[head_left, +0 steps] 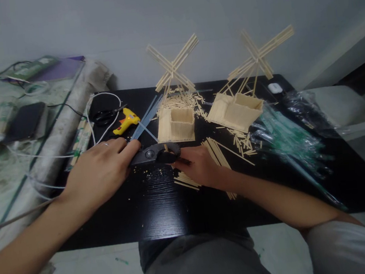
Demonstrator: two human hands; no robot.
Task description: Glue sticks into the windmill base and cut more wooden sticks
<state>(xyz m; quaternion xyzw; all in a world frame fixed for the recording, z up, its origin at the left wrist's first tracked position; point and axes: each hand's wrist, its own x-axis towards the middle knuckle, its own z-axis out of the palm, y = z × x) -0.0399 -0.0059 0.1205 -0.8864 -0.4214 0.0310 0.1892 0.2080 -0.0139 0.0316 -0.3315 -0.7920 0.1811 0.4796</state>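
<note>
While the left hand (102,168) grips the rear of a dark cutting tool (149,154), its fingers are curled together and clamped on the handle portion. The right hand (197,164) is at the tool's head with fingers bent inward; whether they pinch a stick or the tool itself cannot be told. The tool is over the middle of the black table (113,224), its head directed toward the right edge. It shows a round pivot and a curved head, where a short wooden stub (166,147) is visible. Pale loose sticks (216,153) lie beside the right hand. Toward the rear edge stand a left wooden model (176,122) and a right wooden model (235,109), each with crossed blades. A yellow glue gun (126,120) lies near the rear left corner.
</note>
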